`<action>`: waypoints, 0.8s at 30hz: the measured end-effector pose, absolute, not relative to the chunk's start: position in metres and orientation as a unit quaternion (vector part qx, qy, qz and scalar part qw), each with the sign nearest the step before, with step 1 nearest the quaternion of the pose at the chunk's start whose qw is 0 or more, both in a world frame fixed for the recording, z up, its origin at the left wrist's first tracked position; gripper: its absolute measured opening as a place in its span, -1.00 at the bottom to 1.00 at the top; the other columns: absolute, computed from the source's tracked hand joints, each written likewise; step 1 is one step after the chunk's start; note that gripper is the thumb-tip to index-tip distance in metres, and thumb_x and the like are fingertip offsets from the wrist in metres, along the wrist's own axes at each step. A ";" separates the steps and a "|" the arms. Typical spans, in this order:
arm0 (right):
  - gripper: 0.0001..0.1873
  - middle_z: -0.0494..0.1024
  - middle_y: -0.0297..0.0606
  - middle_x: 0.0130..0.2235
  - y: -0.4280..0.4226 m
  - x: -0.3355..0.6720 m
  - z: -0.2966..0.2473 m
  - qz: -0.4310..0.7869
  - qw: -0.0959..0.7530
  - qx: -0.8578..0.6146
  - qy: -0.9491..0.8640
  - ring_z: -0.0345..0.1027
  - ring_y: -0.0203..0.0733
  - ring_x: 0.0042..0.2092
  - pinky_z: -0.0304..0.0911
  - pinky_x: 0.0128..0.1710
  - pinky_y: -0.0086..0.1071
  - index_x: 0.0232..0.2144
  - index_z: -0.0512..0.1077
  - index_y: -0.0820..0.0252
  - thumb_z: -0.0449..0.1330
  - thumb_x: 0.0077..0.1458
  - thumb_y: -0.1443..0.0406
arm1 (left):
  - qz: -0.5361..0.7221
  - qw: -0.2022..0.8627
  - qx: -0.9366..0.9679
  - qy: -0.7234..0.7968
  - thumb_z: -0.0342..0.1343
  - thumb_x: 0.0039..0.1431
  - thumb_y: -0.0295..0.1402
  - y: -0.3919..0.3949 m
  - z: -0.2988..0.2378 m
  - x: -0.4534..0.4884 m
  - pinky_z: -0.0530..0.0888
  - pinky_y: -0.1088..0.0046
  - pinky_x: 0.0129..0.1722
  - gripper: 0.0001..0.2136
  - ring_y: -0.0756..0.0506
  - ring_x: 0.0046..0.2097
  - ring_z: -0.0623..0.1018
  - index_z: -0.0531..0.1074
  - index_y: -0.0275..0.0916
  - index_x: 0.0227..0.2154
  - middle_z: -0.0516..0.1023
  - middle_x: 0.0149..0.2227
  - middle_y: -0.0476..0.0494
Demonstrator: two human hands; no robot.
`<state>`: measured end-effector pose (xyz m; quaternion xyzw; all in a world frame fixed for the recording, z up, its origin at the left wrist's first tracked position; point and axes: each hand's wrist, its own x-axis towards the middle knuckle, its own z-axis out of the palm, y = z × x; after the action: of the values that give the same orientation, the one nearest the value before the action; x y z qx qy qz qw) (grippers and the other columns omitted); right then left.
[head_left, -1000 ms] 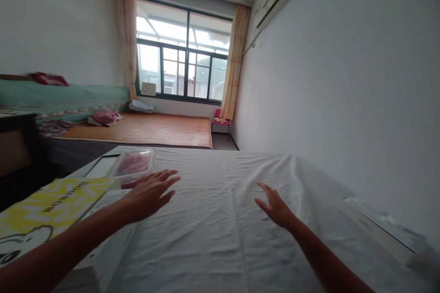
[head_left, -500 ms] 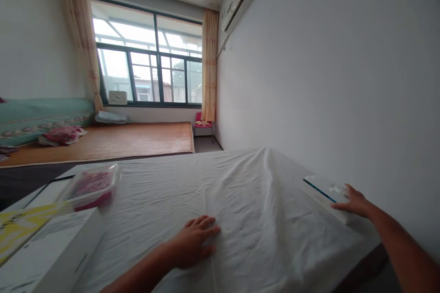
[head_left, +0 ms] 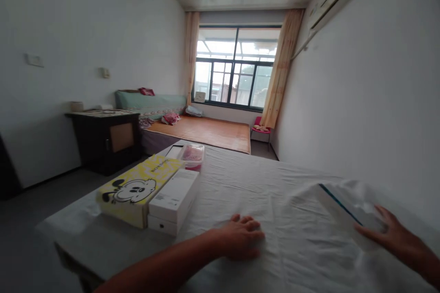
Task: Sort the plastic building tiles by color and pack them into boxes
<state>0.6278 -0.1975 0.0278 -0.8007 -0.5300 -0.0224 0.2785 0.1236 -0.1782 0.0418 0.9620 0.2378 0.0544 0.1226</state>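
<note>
My left hand [head_left: 243, 238] lies palm down on the white cloth [head_left: 237, 178], its fingers stretched out and holding nothing. At the right, my right hand [head_left: 393, 233] grips the near end of a white box [head_left: 338, 219] with a dark teal stripe along its upper edge. The thumb is on the side facing me and the fingers reach over the far side. The box is blurred, and its lower part blends into the cloth. To the left of my left hand are two stacked white boxes [head_left: 177, 194] and a yellow box [head_left: 134, 187] with a cartoon face.
A clear-lidded container [head_left: 193, 153] with pink contents stands behind the white boxes. Beyond the table is a bed [head_left: 209, 130] below a window. A dark cabinet [head_left: 99, 142] stands at the left, and a pink chair [head_left: 261, 127] by the wall.
My view has turned left, bringing the cabinet and the whole yellow box into sight. My left hand still lies flat on the cloth, and my right hand stays on the teal-striped box.
</note>
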 end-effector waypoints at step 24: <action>-0.34 0.10 -0.05 0.24 -0.092 0.374 0.043 -0.014 0.258 -0.758 -0.599 -0.12 -0.06 0.26 -0.12 0.18 -0.15 0.17 0.10 0.29 -0.14 0.14 0.01 | 0.047 0.109 0.941 0.317 0.00 0.11 -0.22 -0.179 0.039 0.065 0.13 0.03 0.13 -0.53 -0.30 0.22 0.15 0.17 0.01 0.13 0.18 0.21 -0.15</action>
<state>0.3743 -0.0915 0.0433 -0.7581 -0.5988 -0.0137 0.2579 0.0652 -0.1795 0.0389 0.9409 0.3172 0.0466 0.1093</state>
